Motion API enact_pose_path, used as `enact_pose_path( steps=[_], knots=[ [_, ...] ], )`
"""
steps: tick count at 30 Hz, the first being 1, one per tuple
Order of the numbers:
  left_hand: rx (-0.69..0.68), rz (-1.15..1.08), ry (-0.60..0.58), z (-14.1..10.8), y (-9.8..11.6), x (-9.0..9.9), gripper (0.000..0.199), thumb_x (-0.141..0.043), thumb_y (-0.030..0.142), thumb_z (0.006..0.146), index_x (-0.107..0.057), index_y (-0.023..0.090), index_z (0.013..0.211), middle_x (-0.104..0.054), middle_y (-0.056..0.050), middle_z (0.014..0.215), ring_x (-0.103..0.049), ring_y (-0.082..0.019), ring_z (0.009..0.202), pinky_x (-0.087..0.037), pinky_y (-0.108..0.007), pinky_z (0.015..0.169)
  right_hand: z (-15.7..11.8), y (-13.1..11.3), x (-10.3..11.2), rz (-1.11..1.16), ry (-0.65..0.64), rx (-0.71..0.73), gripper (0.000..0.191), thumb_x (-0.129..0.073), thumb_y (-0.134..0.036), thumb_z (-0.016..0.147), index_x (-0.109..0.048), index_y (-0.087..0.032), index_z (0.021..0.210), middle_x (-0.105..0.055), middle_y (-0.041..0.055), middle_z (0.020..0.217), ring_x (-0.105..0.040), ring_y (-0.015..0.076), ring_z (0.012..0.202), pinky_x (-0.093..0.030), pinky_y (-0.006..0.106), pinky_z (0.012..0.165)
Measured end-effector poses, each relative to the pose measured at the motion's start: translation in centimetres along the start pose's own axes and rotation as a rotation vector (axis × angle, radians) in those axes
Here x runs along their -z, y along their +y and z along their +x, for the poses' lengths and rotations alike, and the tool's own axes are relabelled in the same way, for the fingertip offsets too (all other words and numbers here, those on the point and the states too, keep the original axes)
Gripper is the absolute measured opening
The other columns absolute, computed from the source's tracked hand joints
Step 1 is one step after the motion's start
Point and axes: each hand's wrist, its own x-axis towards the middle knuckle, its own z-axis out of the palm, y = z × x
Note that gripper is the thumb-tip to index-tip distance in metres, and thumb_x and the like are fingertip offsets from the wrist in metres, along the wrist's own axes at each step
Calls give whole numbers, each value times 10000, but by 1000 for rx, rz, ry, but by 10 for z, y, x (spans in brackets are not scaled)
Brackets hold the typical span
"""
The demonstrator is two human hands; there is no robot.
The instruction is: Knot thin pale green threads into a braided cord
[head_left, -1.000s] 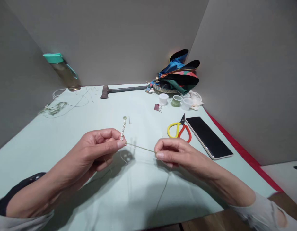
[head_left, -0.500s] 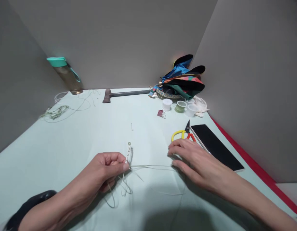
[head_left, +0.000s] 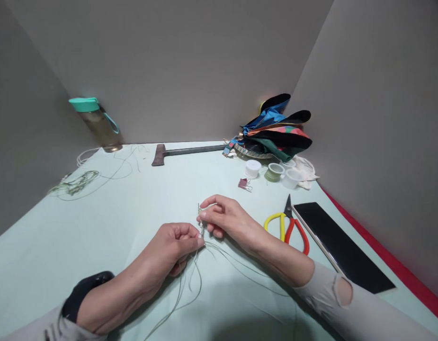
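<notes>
A short braided cord piece (head_left: 201, 230) stands between my hands near the middle of the table. My left hand (head_left: 181, 244) pinches its lower end between thumb and fingers. At its upper end, beside a thin upright pin (head_left: 199, 207), my right hand (head_left: 219, 217) has thumb and fingers closed on the cord. Loose thin green strands (head_left: 236, 267) trail from the lower end to the right, and others hang down to the left below my left hand.
Yellow-and-red scissors (head_left: 288, 225) and a black phone (head_left: 343, 246) lie right. Behind are thread spools (head_left: 253, 169), a binder clip (head_left: 244, 183), a colourful fabric bundle (head_left: 275, 132) and an axe (head_left: 190, 151). A bottle (head_left: 101, 125) and tangled green cord (head_left: 78, 182) are at left.
My right hand has moved left from the strands near the scissors to the braid's top and closed there. My left hand has shifted slightly right with the braid. The strands now hang slack.
</notes>
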Motion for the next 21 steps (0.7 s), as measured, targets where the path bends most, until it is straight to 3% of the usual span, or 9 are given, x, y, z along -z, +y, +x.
enact_pose_path(
  steps=[12, 21],
  knots=[
    [4, 97, -17, 8, 19, 9, 201, -671, 335, 1008, -665, 156, 916, -619, 62, 713, -512, -75, 466, -445, -201, 419, 18, -4, -5, 88, 74, -25, 344, -658, -374, 1014, -637, -173, 1291, -671, 99, 1267, -694, 241, 1048, -606, 447, 881],
    [-10, 139, -13, 10, 18, 4, 318, -692, 291, 991, -566, 180, 721, -340, 145, 533, -249, -44, 371, -204, -182, 340, 23, 1, -6, 70, 78, 23, 335, -663, -365, 1012, -639, -171, 1283, -676, 95, 1249, -698, 233, 1024, -611, 433, 861]
  ],
)
